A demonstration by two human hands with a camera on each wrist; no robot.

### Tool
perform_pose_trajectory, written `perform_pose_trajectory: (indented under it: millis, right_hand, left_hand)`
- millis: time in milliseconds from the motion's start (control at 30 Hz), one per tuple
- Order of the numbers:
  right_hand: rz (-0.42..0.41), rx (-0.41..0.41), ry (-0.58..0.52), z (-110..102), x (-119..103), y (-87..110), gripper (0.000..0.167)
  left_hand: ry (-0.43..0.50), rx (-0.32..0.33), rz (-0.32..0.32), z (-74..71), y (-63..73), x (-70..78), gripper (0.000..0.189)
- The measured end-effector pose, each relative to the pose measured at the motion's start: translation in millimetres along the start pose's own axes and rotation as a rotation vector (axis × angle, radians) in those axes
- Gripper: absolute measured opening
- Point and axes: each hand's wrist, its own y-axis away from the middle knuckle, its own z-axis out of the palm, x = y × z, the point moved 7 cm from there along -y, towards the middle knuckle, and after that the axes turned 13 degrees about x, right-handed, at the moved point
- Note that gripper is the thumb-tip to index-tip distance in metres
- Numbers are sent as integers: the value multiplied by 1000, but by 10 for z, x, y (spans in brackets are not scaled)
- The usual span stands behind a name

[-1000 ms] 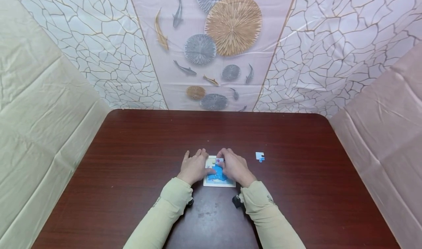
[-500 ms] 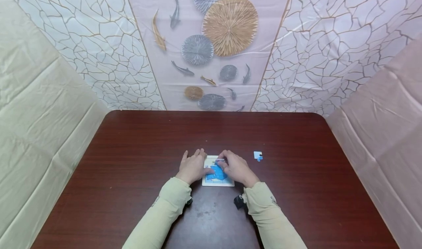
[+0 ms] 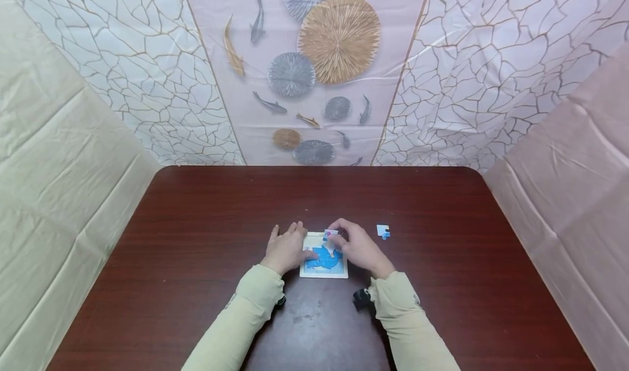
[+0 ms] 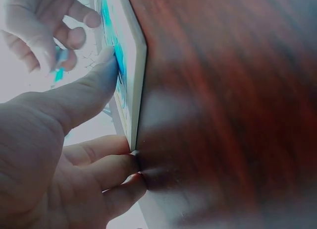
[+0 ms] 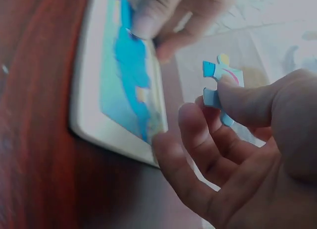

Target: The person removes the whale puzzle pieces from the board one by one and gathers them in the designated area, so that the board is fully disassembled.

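Observation:
A small square jigsaw puzzle with a pale frame and a blue animal picture lies flat on the table. My left hand rests along its left side, with the thumb pressing on the picture and the other fingers extended at the frame's edge. Above the puzzle's upper right part, my right hand pinches a puzzle piece between thumb and fingers. That piece is pale and blue with a pink curved mark and a yellow knob. In the right wrist view it is held up, apart from the board.
Another loose puzzle piece, white and blue, lies on the dark red-brown table to the right of the board. Patterned cloth hangs behind the table, and plain pale cloth hangs at its sides.
My right hand has lifted the puzzle piece off the board's upper area and turned it, drawing slightly up and to the right. My left hand stays on the board.

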Motion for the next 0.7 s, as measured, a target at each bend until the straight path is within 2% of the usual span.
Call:
perform_pose_trajectory:
  millis: [167,367,500,633,700]
  right_hand:
    - [13,59,8,-277,18,7,14]
    - [30,219,30,-747,102,-11,23]
    - [46,315,44,-1063,216,10,22]
    - [71,402,112,-1320,376,55,24]
    - [108,431,152,-1416,480,85,27]
  left_hand:
    - [15,-1,-2,-8,13,8,79]
    - [28,19,1,-38,38,4,78]
    - [31,32,11,-43,34,6,77]
    - [30,32,15,-26,31,5,77]
    - [30,30,18,-14,31,4,78]
